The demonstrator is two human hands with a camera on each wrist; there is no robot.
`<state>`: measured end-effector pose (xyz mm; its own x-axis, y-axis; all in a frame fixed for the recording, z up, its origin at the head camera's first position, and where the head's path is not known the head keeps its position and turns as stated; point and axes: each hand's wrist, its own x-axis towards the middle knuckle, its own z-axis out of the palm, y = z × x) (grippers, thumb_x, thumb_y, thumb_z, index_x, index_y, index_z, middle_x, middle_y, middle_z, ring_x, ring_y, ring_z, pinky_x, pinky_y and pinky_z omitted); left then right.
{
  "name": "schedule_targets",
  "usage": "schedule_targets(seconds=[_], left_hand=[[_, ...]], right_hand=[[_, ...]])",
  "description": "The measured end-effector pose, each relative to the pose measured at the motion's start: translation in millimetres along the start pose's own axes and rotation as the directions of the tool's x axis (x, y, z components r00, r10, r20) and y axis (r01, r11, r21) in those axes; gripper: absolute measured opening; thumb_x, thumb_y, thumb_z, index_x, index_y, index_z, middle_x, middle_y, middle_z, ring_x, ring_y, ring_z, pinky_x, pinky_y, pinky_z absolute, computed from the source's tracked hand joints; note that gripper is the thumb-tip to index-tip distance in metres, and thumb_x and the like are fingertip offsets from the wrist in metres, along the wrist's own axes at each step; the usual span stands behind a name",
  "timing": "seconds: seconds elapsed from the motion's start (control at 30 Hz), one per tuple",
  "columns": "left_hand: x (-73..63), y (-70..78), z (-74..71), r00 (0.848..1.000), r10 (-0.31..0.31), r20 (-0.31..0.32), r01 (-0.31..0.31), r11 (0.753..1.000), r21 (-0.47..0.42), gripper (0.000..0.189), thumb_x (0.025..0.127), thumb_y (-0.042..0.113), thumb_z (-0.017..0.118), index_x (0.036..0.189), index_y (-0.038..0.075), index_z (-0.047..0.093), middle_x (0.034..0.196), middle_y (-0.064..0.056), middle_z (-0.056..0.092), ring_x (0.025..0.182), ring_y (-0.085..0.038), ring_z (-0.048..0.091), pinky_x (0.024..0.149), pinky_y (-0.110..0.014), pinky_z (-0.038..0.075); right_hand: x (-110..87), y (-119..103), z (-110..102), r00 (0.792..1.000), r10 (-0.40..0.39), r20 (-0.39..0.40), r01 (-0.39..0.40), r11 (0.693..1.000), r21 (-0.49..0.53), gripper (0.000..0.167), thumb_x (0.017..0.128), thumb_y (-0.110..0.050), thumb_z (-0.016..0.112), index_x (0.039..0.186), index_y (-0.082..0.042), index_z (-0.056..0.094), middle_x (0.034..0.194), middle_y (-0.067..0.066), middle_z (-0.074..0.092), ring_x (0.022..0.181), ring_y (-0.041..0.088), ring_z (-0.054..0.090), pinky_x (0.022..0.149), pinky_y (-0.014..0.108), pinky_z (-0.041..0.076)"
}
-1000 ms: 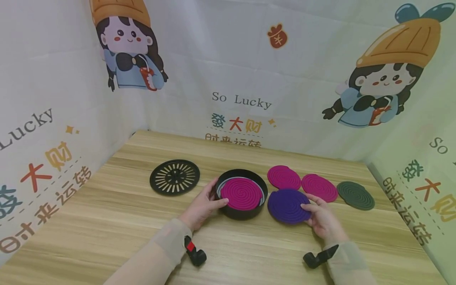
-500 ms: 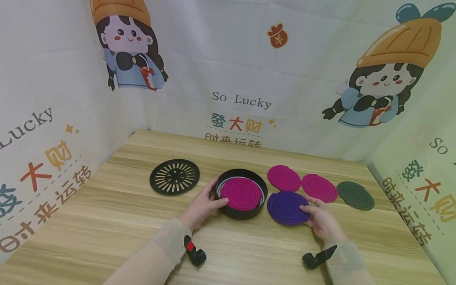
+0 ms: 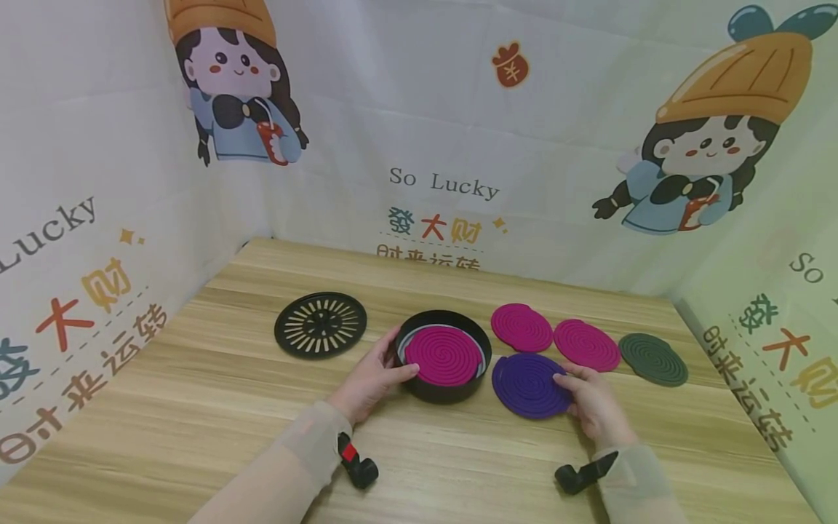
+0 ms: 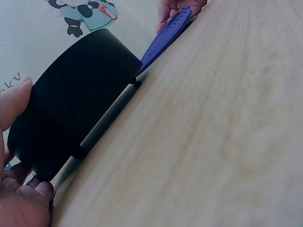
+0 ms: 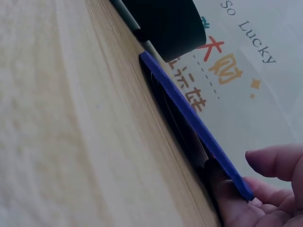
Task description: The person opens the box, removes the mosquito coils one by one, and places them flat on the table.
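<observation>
Three sides of pale cloth (image 3: 406, 94), printed with "So Lucky" lettering, close in a desk (image 3: 425, 466) of light, streaked wood grain before us in the room. Cartoon figures (image 3: 707, 142) in orange hats look out from the cloth. Near the middle of the desk, a round black case (image 3: 445, 393) sits upright and uncovered, a pale lining inside its wall and stubby feet below. To its left, a slotted black disc (image 3: 321, 324) lies flat. Both hands are occupied: the left hand (image 3: 368, 380) grips the case's left wall, thumb at the rim, while the right hand (image 3: 596, 404) pinches the right edge of a purple coil (image 3: 530, 387), one finger underneath. That ridged spiral tilts slightly, low over the desk, just right of the case. One magenta coil (image 3: 443, 356) lies inside the case; two flat magenta coils (image 3: 587, 345) and a dark green coil (image 3: 653, 359) line up beyond the purple one. Small black cameras (image 3: 362, 471) ride each wrist.
</observation>
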<state>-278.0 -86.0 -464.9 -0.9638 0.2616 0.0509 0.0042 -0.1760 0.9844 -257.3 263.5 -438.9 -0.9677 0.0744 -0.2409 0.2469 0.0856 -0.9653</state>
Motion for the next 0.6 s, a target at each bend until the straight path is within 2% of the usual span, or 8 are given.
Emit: schedule_targets(seconds=[0.1,0.17,0.3,0.4,0.6], left_hand=[[0.2,-0.2,-0.2,1.0,-0.001,0.0,0.001,1.0,-0.001,0.088,0.085,0.0,0.069,0.154,0.007,0.014,0.159,-0.014,0.015,0.145,-0.026,0.014,0.115,-0.036,0.021],[0.0,0.0,-0.2,1.0,0.0,-0.001,0.0,1.0,0.0,0.088,0.085,0.001,0.068,0.154,0.007,0.014,0.159,-0.014,0.015,0.145,-0.025,0.014,0.115,-0.035,0.021],[-0.7,0.6,0.1,1.0,0.002,-0.002,-0.002,1.0,-0.003,0.087,0.086,0.0,0.068,0.154,0.007,0.014,0.159,-0.014,0.015,0.145,-0.025,0.014,0.115,-0.035,0.022],[-0.9,0.5,0.1,1.0,-0.001,-0.002,0.001,1.0,-0.005,0.087,0.086,0.0,0.068,0.154,0.007,0.014,0.159,-0.014,0.015,0.145,-0.025,0.014,0.115,-0.036,0.022],[-0.9,0.0,0.0,1.0,-0.014,-0.005,0.014,1.0,0.0,0.088,0.086,0.002,0.068,0.154,0.007,0.012,0.159,-0.014,0.013,0.146,-0.026,0.012,0.115,-0.037,0.02]], right_hand=[[-0.7,-1.3,0.4,1.0,-0.015,-0.018,0.014,0.998,-0.061,0.049,0.097,-0.008,0.052,0.138,0.013,0.033,0.117,0.012,0.052,0.075,0.001,0.056,0.062,0.019,0.052],[-1.3,-2.5,0.9,0.999,-0.025,-0.033,0.022,0.995,-0.095,0.049,0.097,-0.008,0.051,0.138,0.013,0.035,0.121,0.015,0.05,0.075,0.001,0.054,0.06,0.018,0.05],[-2.6,-3.6,1.5,0.997,-0.054,-0.063,0.045,0.989,-0.137,0.045,0.097,-0.008,0.052,0.134,0.015,0.04,0.112,0.009,0.055,0.074,0.001,0.051,0.057,0.019,0.048],[-3.3,-3.2,1.3,0.993,-0.086,-0.079,0.073,0.985,-0.155,0.044,0.096,-0.008,0.053,0.131,0.017,0.041,0.106,0.008,0.058,0.076,0.001,0.052,0.059,0.019,0.05],[-4.5,-2.3,-1.5,0.989,-0.11,-0.102,0.089,0.978,-0.191,0.045,0.096,-0.007,0.05,0.132,0.018,0.039,0.118,0.022,0.056,0.08,-0.001,0.053,0.064,0.019,0.052]])
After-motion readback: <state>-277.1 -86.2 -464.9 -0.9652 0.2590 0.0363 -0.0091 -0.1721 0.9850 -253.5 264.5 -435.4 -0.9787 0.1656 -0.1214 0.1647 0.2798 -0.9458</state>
